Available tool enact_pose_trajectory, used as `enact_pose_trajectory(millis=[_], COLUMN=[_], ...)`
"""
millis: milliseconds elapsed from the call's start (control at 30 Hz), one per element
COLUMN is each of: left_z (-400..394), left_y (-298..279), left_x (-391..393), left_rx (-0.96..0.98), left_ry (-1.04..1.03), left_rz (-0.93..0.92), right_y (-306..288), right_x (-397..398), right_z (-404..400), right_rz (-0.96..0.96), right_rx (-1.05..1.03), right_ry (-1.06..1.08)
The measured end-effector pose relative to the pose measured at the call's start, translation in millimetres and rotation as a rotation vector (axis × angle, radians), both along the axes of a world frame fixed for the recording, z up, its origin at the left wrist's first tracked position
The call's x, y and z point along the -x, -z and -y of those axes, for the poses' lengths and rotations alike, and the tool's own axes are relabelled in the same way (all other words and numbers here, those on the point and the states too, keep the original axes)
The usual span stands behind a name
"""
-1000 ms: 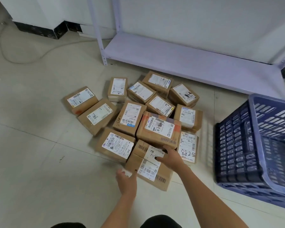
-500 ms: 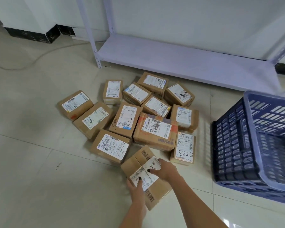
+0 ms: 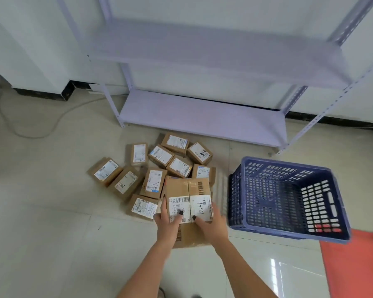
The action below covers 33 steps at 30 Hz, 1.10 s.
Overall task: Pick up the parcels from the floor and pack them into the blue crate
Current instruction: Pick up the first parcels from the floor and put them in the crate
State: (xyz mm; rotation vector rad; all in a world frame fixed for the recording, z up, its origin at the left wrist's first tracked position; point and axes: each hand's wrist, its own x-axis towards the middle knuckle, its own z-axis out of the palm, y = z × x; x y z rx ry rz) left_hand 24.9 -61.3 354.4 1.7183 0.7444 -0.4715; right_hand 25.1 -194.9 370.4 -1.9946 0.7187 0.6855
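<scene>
A brown cardboard parcel (image 3: 186,190) with white labels, one marked "A34", is lifted off the floor between both hands. My left hand (image 3: 167,224) grips its left edge, thumb on the label. My right hand (image 3: 211,224) grips its right edge, thumb on top. Several more labelled parcels (image 3: 153,181) lie in a heap on the tiled floor behind and left of it. The blue crate (image 3: 289,201) stands on the floor to the right, open side up, with nothing visible inside.
A pale metal shelf rack (image 3: 202,117) stands against the wall behind the heap. A grey cable (image 3: 30,134) loops over the floor at left. An orange-red mat (image 3: 357,265) lies at bottom right, under the crate's near corner.
Both hands took hold of the nearest parcel and lifted it off the floor, turning it square. My head rose, so the shelf and the whole crate came into view.
</scene>
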Motion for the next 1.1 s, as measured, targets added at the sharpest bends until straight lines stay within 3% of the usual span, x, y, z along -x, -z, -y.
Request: enact_pose_trajectory(millis=[233, 400, 800, 933, 1100], left_z=[69.8, 140.7, 330.5, 359.6, 380.2], left_y=[-175.7, -230.8, -222.2, -199.3, -118.7], left_x=[-56.5, -87.2, -120.6, -122.6, -123.2], left_rx=[0.077, 0.156, 0.176, 0.168, 0.134], left_ry=[0.261, 0.308, 0.203, 0.201, 0.209], left_rz=[0.184, 0.198, 0.103, 0.059, -0.057], right_y=[-165.7, -218.6, -224.0, -198.3, -118.5], right_x=[-25.7, -46.7, -93.7, -101.1, -98.1], right_z=[76.8, 156.6, 357.5, 386.0, 400.4], right_rz=[0.193, 0.296, 0.186, 0.110, 0.010], right_rx=[-0.042, -0.081, -0.126, -0.136, -0.118], right_ry=[0.197, 0.215, 0.151, 0.149, 0.159])
